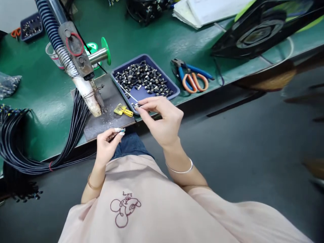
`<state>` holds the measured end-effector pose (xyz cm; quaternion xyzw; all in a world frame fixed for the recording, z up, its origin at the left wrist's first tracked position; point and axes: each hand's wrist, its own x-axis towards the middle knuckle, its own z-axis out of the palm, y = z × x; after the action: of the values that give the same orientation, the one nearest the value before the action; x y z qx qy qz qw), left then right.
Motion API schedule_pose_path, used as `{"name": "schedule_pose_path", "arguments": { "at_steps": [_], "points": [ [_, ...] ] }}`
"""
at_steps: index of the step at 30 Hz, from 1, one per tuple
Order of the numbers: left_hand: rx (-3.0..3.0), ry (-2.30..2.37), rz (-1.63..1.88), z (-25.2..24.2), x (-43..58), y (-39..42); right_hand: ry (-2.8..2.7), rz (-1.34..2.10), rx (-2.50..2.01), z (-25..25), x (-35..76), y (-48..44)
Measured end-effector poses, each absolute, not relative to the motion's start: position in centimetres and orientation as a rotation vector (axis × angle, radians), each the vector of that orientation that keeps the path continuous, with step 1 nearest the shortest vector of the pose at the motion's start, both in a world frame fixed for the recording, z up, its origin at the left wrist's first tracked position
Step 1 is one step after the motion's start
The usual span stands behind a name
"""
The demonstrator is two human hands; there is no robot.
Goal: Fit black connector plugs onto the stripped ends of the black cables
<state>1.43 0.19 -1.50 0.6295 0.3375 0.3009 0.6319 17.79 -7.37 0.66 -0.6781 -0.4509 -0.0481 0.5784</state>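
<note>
My left hand point(107, 145) is closed in a pinch on a thin cable end with a bit of blue point(123, 130) at its tip. White coverings sit on its fingertips, just off the bench's front edge. Over the near corner of a blue tray point(177, 92), my right hand point(163, 119) pinches a thin silvery wire point(129, 93) that slants up and left. Small black connectors point(149, 76) with metal contacts fill much of that tray. One connector shows by the right fingertips; whether they grip it, I cannot tell.
A clamped soldering iron point(86, 94) points down over a dark plate point(95, 130), beside a yellow clip point(124, 110). Behind it stands a solder spool point(100, 55). Black cables point(58, 158) lie bundled left. Pliers point(193, 79), papers point(202, 11) and a black fan point(260, 33) lie right.
</note>
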Motion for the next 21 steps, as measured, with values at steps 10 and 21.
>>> {"name": "schedule_pose_path", "arguments": {
  "at_steps": [10,21],
  "points": [
    [1.107,0.785,0.69,-1.8,0.8,-0.2,-0.864,0.227,-1.504,-0.4,18.2,-7.4],
    [1.129,0.768,0.737,-1.8,0.6,0.1,-1.117,0.313,-1.494,-0.8,14.2,-7.3]
  ]
}}
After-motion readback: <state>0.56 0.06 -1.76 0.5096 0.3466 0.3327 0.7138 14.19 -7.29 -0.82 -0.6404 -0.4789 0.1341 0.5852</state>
